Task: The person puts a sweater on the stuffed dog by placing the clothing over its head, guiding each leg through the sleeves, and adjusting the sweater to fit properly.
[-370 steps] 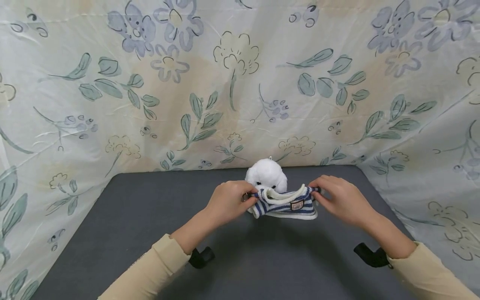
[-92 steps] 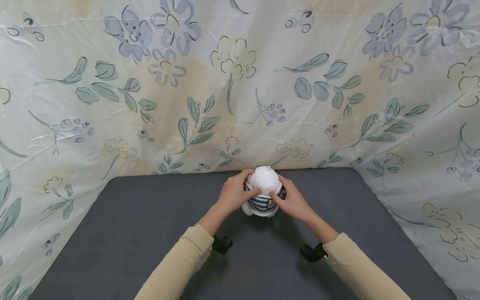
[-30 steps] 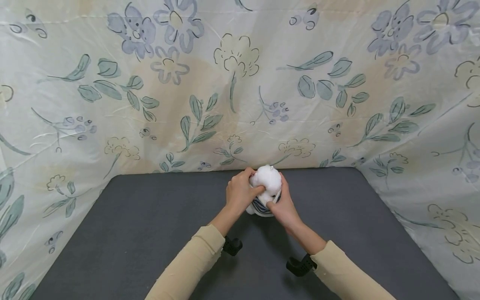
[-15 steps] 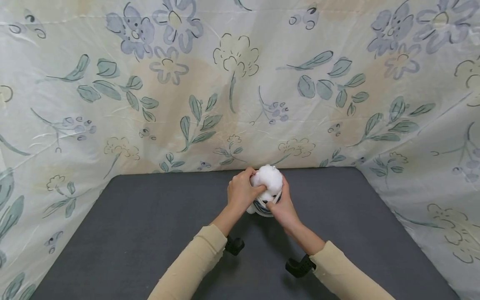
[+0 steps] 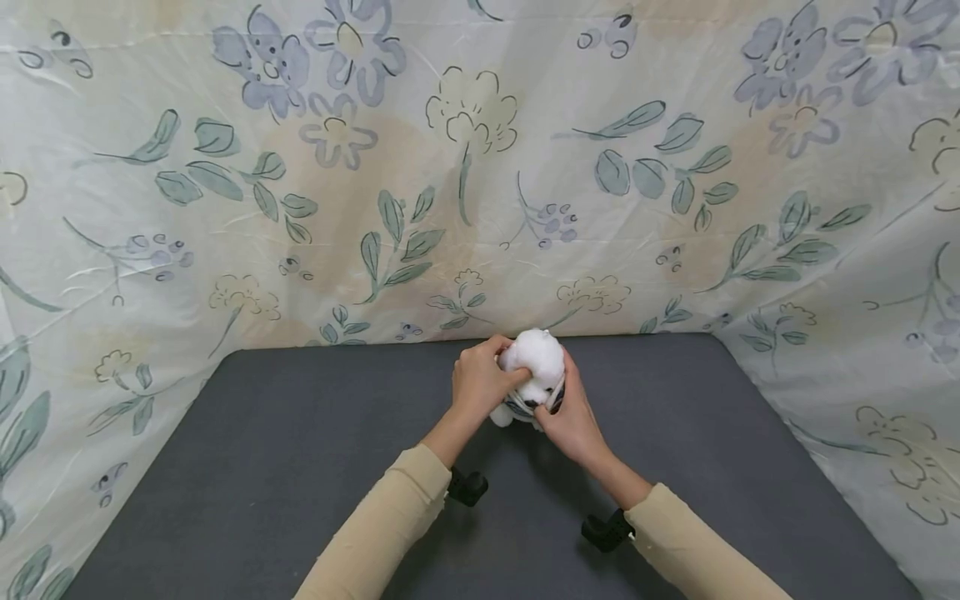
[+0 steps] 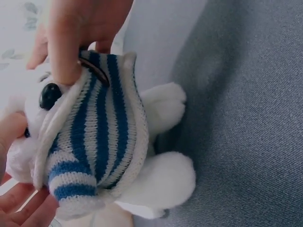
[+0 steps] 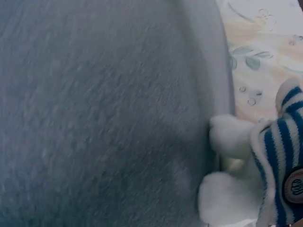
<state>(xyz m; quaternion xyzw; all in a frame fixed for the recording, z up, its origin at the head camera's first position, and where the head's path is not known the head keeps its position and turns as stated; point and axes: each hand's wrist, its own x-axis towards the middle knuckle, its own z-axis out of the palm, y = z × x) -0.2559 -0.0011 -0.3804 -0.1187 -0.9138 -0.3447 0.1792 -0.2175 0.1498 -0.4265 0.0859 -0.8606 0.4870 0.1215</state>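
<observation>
Fingers (image 5: 495, 343) clamped. Dark-grey table (image 5: 315, 483), far side: white plush dog toy (image 5: 536, 387), head (image 5: 532, 350) gripped by your left hand (image 5: 476, 383), apparently for steadiness; blue-and-white striped knit shirt (image 6: 102, 127), collar (image 6: 46, 135) pinched by your right hand (image 5: 573, 421), presumably keeping black nose (image 6: 50, 96) uncovered.

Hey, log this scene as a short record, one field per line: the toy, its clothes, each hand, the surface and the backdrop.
Toy: white plush dog with a black nose
Clothes: blue-and-white striped knit sweater on its body, patch on the front
Legs: white legs stick out below the hem
Left hand: grips the head, thumb across the face
Right hand: grips the sweater's collar, thumb beside the nose
Surface: dark gray tabletop
Backdrop: floral-print fabric
</observation>
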